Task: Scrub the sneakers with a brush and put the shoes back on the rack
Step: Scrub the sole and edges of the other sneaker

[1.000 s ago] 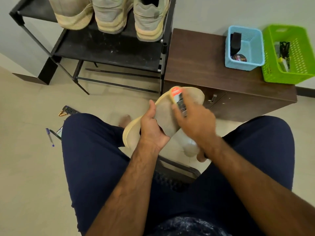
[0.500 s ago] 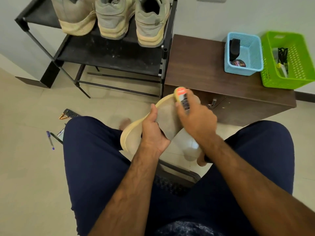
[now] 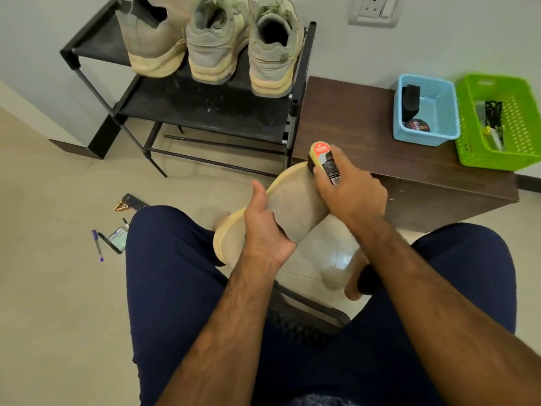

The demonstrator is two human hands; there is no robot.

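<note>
- Since the earlier frames, the brush has been shifted up to the toe rim of the held sneaker, and more of the rack has been brought into view.
- On the floor at the far left, a purple pen and a remote are seen lying.
- On the upper shelf of the rack, three sneakers are stood with heels outward.
- The held sneaker is turned sole-up above the floor, between the knees and in front of the rack. It is gripped at mid-length by the left hand, with the thumb laid on the sole.
- The brush is clasped in the right hand, fingers wrapped round its body, with the bristles set against the toe.
- On the brown cabinet, a blue basket and a green basket are placed side by side.
</note>
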